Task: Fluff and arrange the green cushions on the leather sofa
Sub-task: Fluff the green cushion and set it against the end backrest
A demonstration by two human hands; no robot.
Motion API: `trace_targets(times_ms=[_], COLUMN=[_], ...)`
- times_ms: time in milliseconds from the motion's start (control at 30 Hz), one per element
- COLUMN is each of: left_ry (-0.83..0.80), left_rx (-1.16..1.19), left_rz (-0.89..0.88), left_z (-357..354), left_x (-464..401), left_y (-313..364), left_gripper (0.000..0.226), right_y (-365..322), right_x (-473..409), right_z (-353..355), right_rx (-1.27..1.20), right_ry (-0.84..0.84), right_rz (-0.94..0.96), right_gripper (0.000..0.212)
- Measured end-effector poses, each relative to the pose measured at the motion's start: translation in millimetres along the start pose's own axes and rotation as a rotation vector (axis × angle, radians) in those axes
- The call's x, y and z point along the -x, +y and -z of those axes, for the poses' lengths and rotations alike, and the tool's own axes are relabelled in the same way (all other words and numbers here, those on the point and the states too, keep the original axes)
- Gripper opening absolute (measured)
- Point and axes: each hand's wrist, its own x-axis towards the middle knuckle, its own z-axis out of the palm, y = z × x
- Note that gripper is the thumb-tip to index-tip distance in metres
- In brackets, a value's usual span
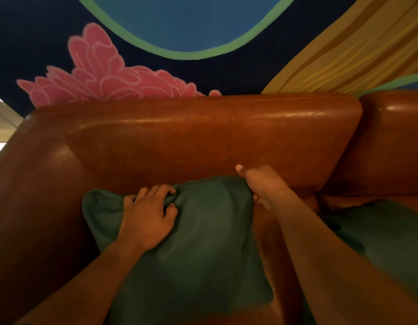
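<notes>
a green cushion [196,242] lies on the seat of a brown leather sofa [203,137], its top edge near the backrest. the left hand [147,216] grips the fabric at the cushion's upper left part, fingers curled into a bunched fold. the right hand [261,186] pinches the upper right corner. a second green cushion [386,235] lies to the right, partly behind the right forearm. behind the sofa hangs a mural [97,73] with a pink flower, a blue oval and yellow bands.
</notes>
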Motion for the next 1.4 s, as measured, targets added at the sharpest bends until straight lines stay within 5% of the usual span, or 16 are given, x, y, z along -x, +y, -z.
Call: trace_targets(times_ms=[467, 633, 767, 967, 1067, 1200, 1400], left_ry=[0.061, 0.237, 0.342, 0.363, 0.413, 0.24, 0.144], left_rx=[0.098, 0.215, 0.205, 0.119, 0.138, -0.073, -0.17], left_rz=[-0.025, -0.003, -0.097, -0.201, -0.198, -0.224, -0.27], left_z=[4.0, 14.4, 27.8, 26.3, 22.2, 18.5, 32.9], left_x=[-10.5, -16.6, -37.1, -39.3, -16.1, -0.8, -11.3], left_y=[-4.0, -1.6, 13.7, 14.7, 13.4, -5.6, -47.7], left_gripper=[0.02, 0.014, 0.011, 0.012, 0.023, 0.064, 0.051], right_y=[-0.9, 11.1, 18.2, 18.8, 25.6, 14.0, 18.3], right_x=[1.0, 7.2, 8.9, 38.1, 66.4, 72.5, 41.2], right_z=[-19.6, -17.9, -9.8, -31.0, -67.3, -111.3, -87.9], right_rx=[0.363, 0.189, 0.165, 0.324, 0.499, 0.699, 0.962], right_ry=[0.203, 0.371, 0.614, 0.737, 0.64, 0.347, 0.376], right_rz=[0.247, 0.389, 0.484, 0.579, 0.842, 1.049, 0.851], right_gripper=[0.01, 0.013, 0.041, 0.031, 0.048, 0.056, 0.066])
